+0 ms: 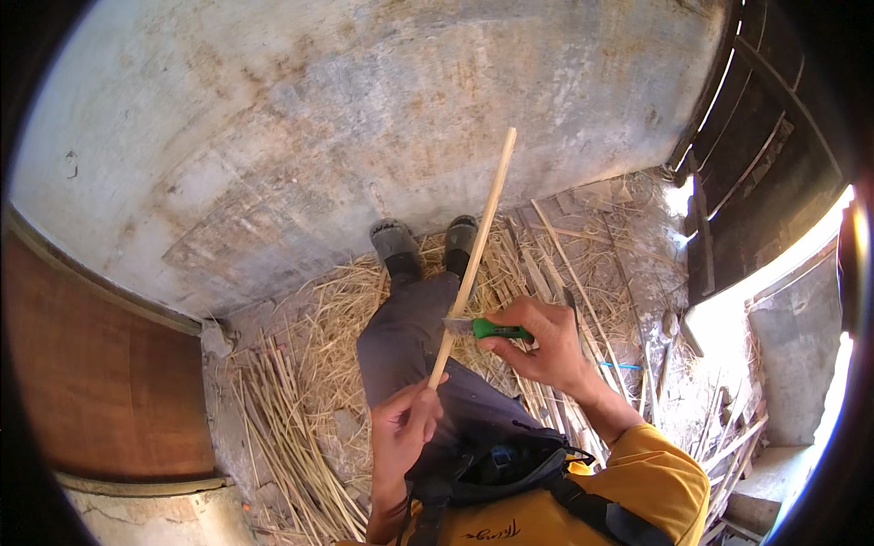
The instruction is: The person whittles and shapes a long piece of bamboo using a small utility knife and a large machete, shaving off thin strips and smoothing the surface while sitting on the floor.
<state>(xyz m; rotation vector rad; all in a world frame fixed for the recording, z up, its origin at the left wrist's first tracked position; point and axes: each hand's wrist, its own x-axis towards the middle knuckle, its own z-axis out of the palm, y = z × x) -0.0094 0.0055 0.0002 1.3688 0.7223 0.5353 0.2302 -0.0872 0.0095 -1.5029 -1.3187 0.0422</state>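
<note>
A long, pale wooden stick point(489, 211) slants up and away over my legs. Its lower end is pinched in my left hand point(405, 424), between thumb and fingers. My right hand point(548, 344) is closed round the green handle of a small knife point(490, 328). The knife's short blade lies across the stick, against its lower part, a little above my left hand. Part of the handle is hidden by my right fingers.
Straw-like shavings point(319, 314) cover the floor round my legs and dark shoes point(394, 239). Thin sticks point(287, 428) lie bundled at the left, with more at the right. A stained wall point(364, 118) stands ahead, a brown panel point(109, 373) at the left, dark boards point(765, 136) at the right.
</note>
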